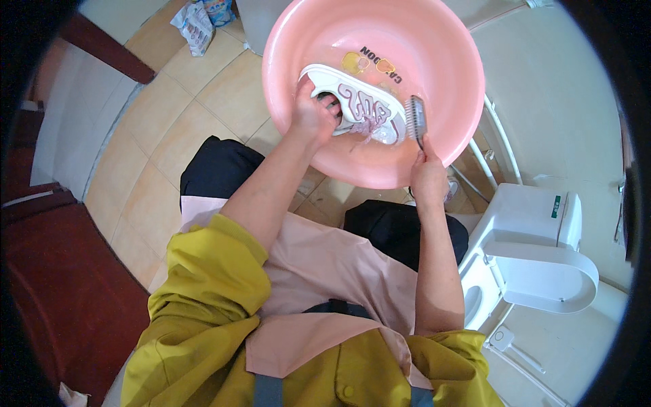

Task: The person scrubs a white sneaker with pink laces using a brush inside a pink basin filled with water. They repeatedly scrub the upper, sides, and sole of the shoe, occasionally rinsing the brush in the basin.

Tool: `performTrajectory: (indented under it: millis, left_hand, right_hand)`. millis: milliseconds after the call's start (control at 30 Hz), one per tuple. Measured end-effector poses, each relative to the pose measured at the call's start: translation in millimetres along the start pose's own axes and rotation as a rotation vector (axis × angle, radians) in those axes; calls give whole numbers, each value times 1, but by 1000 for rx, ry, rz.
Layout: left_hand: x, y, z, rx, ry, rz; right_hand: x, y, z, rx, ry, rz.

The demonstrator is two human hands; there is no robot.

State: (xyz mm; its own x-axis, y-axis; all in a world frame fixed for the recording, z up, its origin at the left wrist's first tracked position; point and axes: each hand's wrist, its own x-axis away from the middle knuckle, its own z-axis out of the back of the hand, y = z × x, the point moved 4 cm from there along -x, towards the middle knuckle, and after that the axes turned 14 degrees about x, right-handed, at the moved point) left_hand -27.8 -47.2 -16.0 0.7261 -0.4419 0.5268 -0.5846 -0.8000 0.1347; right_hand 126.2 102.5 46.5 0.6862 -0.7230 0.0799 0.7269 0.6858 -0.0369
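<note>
My left hand (316,113) grips a white sneaker (374,90) by its heel, with fingers inside the shoe's opening. The sneaker has pink-mauve trim and laces (370,124), and its toe points to the right. It is tilted on its side over the inside of a pink plastic basin (447,56). A brush (418,119) is in my right hand (428,175), held by its handle. Its bristles face the toe and sit close to it; whether they touch cannot be made out. Yellow cartoon shapes and black lettering mark the basin's bottom.
A white toilet (529,219) with its lid raised stands to the right, near white pipes (501,137). Plastic bags (196,25) lie on the tiled floor (168,117) at the upper left. A dark red door (61,285) is at the left. A pink apron (335,254) covers my lap.
</note>
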Motion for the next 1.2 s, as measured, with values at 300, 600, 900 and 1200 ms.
performTrajectory:
  millis: [300, 600, 900, 1200]
  left_hand:
    - [1, 5, -2, -99, -159, -50]
    - [6, 7, -10, -152, -279, -63]
    - [13, 11, -14, -110, -363, -59]
    - [26, 6, -26, -160, -489, -60]
  right_hand:
    - [19, -79, 25, -82, -75, 190]
    - [17, -51, 10, -292, -96, 75]
    - [23, -41, -1, -313, -23, 116]
    - [21, -110, 50, -352, 93, 313]
